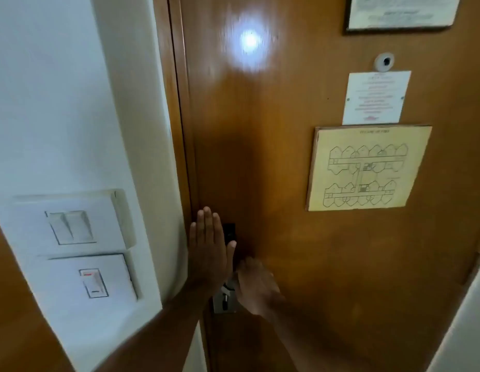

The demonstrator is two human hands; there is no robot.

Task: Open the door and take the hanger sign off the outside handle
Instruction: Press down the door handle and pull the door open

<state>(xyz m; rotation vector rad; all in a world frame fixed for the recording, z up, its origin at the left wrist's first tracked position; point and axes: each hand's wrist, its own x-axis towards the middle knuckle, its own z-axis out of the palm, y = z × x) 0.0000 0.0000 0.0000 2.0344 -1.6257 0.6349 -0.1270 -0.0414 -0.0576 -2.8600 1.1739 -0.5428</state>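
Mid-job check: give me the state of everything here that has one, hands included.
Door: shut against the frame.
Left hand: open, fingers flat, at the door edge.
Right hand: blurred, over the handle; grip unclear.
Lock plate: mostly hidden by the hands.
Double switch: position unclear.
Floor plan: fixed on the door.
Hanger sign: not in view.
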